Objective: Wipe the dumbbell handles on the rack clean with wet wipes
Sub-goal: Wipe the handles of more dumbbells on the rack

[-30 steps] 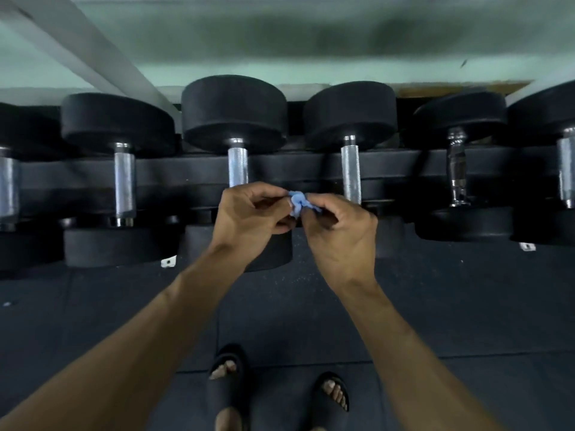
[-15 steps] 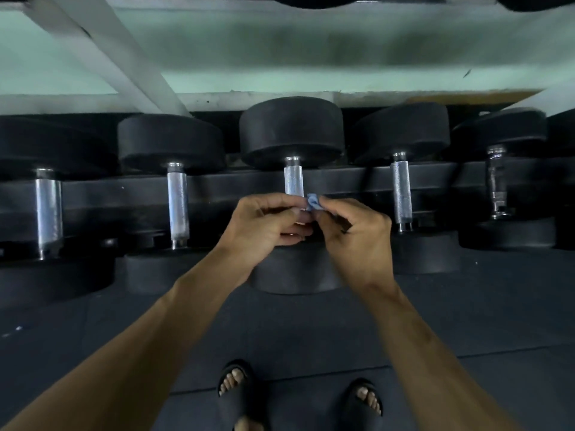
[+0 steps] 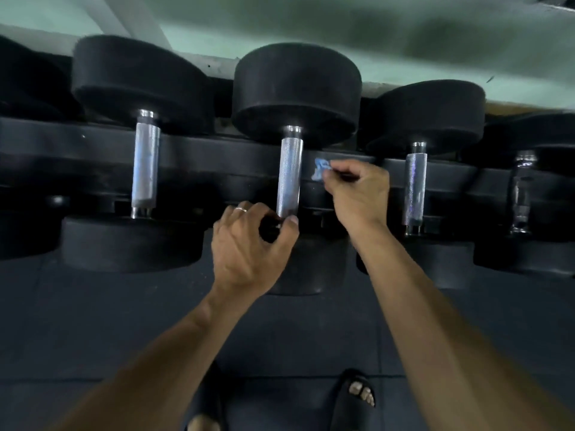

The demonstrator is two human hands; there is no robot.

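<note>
floor point(image 3: 93, 321): dark rubber mat | wall point(image 3: 404, 42): pale green, dim

Both arms reach forward. The left hand point(image 3: 249, 247) curls its fingers point(image 3: 291, 223) round the bottom of a handle point(image 3: 289, 175). The right hand point(image 3: 357, 191) pinches a small blue wipe point(image 3: 320, 170).

I saw black dumbbells point(image 3: 295, 98) lying side by side on the rack point(image 3: 217, 160), knurled steel handles point(image 3: 289, 175) bare; a crumpled blue wet wipe point(image 3: 320, 171) was just right of the middle handle.
</note>
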